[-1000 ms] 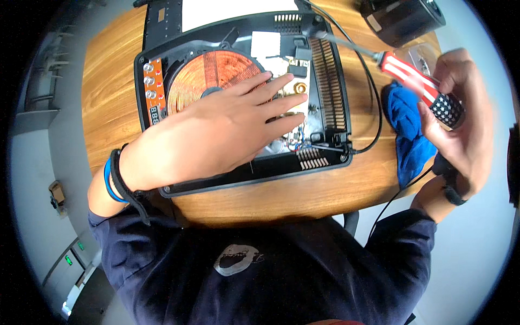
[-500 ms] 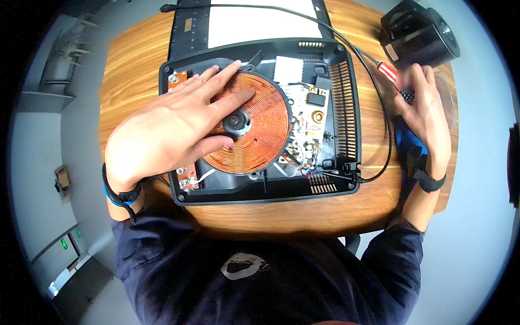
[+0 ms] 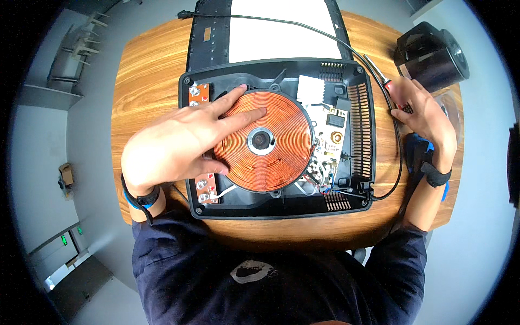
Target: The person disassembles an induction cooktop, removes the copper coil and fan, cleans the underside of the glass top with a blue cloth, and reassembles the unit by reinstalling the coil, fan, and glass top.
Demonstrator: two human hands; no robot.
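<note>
My left hand point(image 3: 179, 138) lies spread over the left side of a round copper coil point(image 3: 281, 122), its fingertips on the windings and rim. The coil has a dark round piece in its central hole and sits inside the black lower shell point(image 3: 249, 208) of an opened induction cooker. My right hand point(image 3: 425, 114) is at the table's right side, its fingers closed round the red-and-white handle of a screwdriver point(image 3: 388, 85). The metal shaft points away to the upper left, beside the black power cord point(image 3: 400, 157). My fingers cover most of the handle.
A white-and-tan circuit board point(image 3: 331, 135) lies right of the coil, small orange boards point(image 3: 203, 189) to its left. Behind the shell is a black-framed white panel point(image 3: 281, 38). A black cylindrical container point(image 3: 433, 59) stands at the far right; a blue-and-black item point(image 3: 417, 149) lies below my right hand.
The whole view has shifted, so the table appears lower and farther right. My left hand has slid leftward on the coil, uncovering its centre. My right hand has closed further over the screwdriver, which has turned slightly.
</note>
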